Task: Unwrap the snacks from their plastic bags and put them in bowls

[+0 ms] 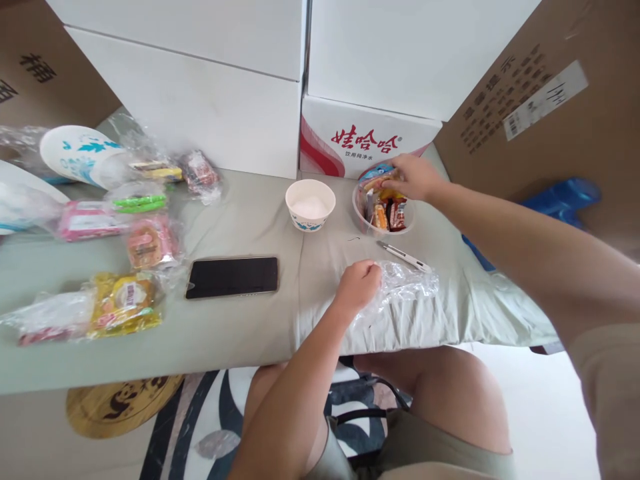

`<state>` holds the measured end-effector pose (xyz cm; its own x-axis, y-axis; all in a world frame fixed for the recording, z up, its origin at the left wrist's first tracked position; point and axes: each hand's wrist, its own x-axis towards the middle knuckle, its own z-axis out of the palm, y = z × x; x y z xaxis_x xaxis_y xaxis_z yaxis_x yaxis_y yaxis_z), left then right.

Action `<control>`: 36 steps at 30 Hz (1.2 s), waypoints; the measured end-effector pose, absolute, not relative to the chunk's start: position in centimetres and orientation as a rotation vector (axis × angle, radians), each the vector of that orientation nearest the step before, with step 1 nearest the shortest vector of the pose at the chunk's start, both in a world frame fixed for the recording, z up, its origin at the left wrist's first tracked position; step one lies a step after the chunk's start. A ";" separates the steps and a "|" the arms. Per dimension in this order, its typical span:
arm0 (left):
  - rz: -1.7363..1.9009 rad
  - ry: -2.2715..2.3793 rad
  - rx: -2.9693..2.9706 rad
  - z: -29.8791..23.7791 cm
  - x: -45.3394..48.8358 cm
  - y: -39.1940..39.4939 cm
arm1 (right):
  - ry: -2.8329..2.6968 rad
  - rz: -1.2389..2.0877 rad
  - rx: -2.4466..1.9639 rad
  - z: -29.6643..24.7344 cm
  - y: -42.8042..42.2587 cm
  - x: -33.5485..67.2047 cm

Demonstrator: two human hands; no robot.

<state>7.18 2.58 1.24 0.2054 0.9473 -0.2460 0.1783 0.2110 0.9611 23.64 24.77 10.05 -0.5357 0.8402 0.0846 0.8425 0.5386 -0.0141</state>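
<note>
Head view, looking down across a cloth-covered table (240, 333). Reaching far forward and to the right with the right hand (413, 177), arm stretched almost straight, palm down, fingertips pressing together on a blue snack packet (375, 172) in what looks like a pinch. Meeting that packet at its right end, at the far rim of a clear plastic bowl (361, 213), with the packet's long axis running roughly left to right, on top of the other wrapped snacks (387, 215) filling the bowl. Resting the left hand (357, 287) much nearer the body and well apart from the bowl, fingers curled into a loose fist and gripping the left edge of a crumpled clear plastic wrapper (407, 280) on the cloth. Having a slim white cutter (404, 257) between the two hands, angled from upper left to lower right and touching the wrapper's far edge. Having a paper cup (310, 203) of something white just left of the bowl, then a dark phone (233, 277) and scattered bagged snacks (125, 303) further left.
</note>
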 end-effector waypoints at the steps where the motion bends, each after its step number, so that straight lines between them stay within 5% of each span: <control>1: 0.802 1.241 1.241 1.3 7.2 2.6 | -2.727 -0.086 -1.500 10.7 24.7 23.7; 7: 0.792 1.223 1.229 1.5 7.3 2.5 | -2.982 -0.318 -1.558 13.1 25.4 22.7; 16: 0.805 1.230 1.234 1.7 6.9 2.3 | -3.003 -0.379 -1.747 9.5 26.3 20.5; 24: 0.788 1.243 1.210 2.1 6.8 2.2 | -2.869 -0.009 -1.763 11.0 24.6 18.6; 31: 0.786 1.323 1.369 2.3 5.5 2.0 | -2.741 0.364 -1.105 10.4 10.7 23.5; 36: 0.780 1.396 1.447 2.0 4.7 2.4 | -2.689 0.317 -1.268 4.1 0.8 28.6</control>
<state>4.74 2.42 2.00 0.1462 0.9758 -0.1626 0.3729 0.0978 0.9227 28.55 0.80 4.14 -0.6308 0.7745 0.0468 0.7425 0.6200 -0.2535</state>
